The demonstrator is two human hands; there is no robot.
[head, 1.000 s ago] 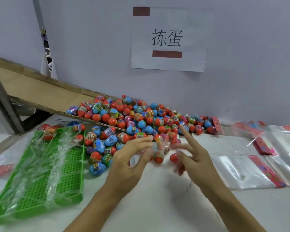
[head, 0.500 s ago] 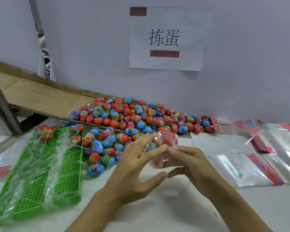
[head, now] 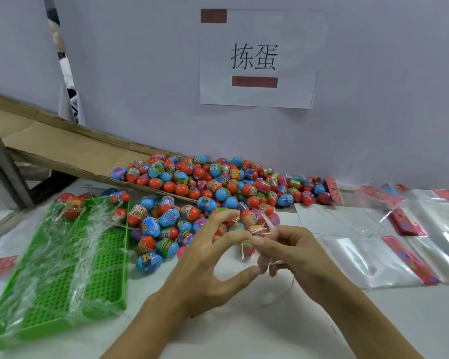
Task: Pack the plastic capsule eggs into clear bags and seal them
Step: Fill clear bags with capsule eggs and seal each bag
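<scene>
Both hands meet over the middle of the bench, working one clear bag (head: 254, 237) that already has a few capsule eggs inside it. The left hand (head: 210, 257) has its grip curled round the bag's left side, fingers on top and thumb below; the right hand (head: 293, 257) pinches the film on the other side, apparently near the bag's mouth. I judge this bag to be at the closing stage, filled but not yet sealed (the film is too crumpled and glossy to tell whether the flap is down).

Most of the work looks to be ahead. A large heap of loose eggs (head: 218, 185) spreads from the cardboard ramp (head: 70, 149) at the back-left edge toward the centre of the bench, with a smaller cluster just beside the left hand. Empty bags (head: 368, 260) with red header strips lie flat toward the right edge, waiting to be filled. In the green tray (head: 62, 275) near the front-left corner lie what seem to be finished bags, only a handful, with eggs visible at its far end.
</scene>
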